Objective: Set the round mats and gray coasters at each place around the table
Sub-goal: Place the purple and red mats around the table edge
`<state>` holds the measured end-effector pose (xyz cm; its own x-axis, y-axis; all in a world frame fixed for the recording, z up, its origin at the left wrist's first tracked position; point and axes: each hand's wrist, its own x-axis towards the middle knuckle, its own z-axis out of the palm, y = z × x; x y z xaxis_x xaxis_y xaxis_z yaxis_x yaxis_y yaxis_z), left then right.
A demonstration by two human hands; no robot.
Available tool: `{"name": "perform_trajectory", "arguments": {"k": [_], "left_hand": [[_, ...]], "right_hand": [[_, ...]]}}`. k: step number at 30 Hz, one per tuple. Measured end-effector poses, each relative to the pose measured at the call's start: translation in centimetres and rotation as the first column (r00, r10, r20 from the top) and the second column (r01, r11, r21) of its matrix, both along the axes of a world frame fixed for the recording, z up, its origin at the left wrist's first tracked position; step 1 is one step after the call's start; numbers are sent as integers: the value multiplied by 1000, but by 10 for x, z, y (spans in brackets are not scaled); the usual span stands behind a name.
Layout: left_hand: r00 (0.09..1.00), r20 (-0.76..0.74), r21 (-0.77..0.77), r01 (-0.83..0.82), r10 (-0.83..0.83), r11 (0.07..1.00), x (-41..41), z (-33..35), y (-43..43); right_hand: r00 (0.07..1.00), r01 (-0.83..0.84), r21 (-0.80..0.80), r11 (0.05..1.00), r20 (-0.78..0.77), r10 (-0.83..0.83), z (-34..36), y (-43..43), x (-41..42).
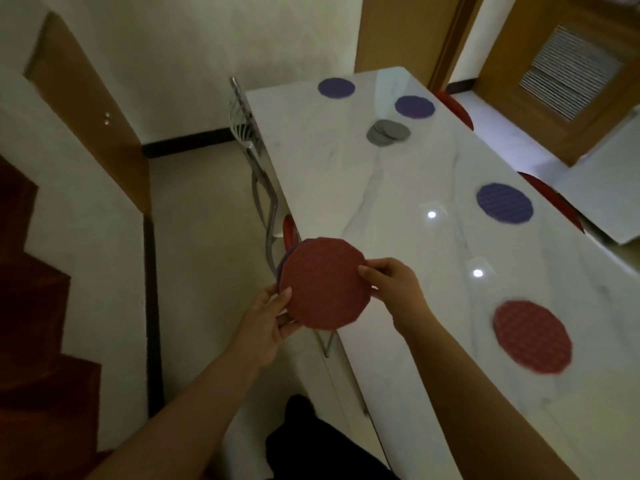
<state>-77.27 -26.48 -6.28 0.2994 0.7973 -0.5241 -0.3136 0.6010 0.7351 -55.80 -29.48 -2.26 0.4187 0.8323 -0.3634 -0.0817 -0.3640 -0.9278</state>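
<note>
While I hold the mat stack (323,282) pinched two-handed, left hand (273,313) at its lower-left edge, right hand (391,285) at its right rim, it hangs at the surface (346,168) edge; surface lies rightward, right hand nearer.

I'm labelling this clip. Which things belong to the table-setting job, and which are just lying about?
Job: mat stack held by left hand and right hand; three purple mats, red mat and gray coaster pile on the marble table.
Lying about: metal chair, red chair seat, staircase, wooden door.
</note>
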Motion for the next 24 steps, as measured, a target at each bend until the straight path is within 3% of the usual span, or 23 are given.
{"name": "perform_trajectory", "arguments": {"k": [5, 18, 24], "left_hand": [[994, 21, -31, 103, -103, 994, -6, 2, 60], [898, 26, -44, 440, -439, 897, 46, -15, 210], [757, -20, -17, 653, -653, 757, 67, -15, 289]], "right_hand": [[989, 43, -35, 998, -139, -48, 7, 34, 5], [876, 450, -88, 888, -148, -459, -2, 92, 27], [703, 671, -100, 735, -230, -673, -6, 116, 4]]}}
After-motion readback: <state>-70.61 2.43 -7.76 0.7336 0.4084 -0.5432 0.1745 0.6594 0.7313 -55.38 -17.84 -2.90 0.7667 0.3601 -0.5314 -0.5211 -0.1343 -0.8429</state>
